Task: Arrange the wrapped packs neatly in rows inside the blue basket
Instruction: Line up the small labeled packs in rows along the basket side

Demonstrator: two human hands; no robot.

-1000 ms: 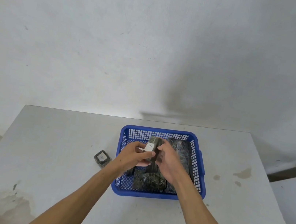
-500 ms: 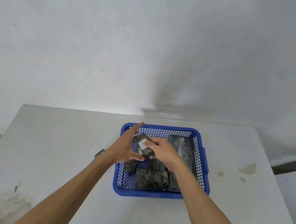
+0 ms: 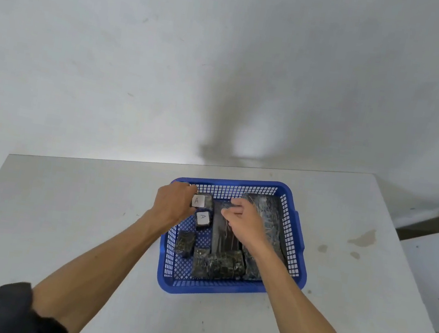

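Note:
The blue basket [image 3: 222,292] stands on the table in front of me. Two small dark packs with white "A" labels lie in its back-left corner, one [image 3: 201,201] behind the other [image 3: 203,218]. My left hand [image 3: 174,205] grips the rear labelled pack from the left. A small unlabelled pack [image 3: 185,242] and a wider pack [image 3: 218,263] lie toward the front. A long pack [image 3: 220,237] runs down the middle, another [image 3: 272,217] along the right wall. My right hand [image 3: 244,221] hovers over the middle pack, fingers curled at its far end; whether it grips is unclear.
The grey table [image 3: 93,204] has brown stains [image 3: 361,239] to the right of the basket. Its back edge meets a white wall, and its right edge drops off past the stains. My forearms cross the table's front half.
The labelled pack held above the basket has come down into the back-left corner. My left hand has closed on it, and my right hand has shifted right onto the middle long pack.

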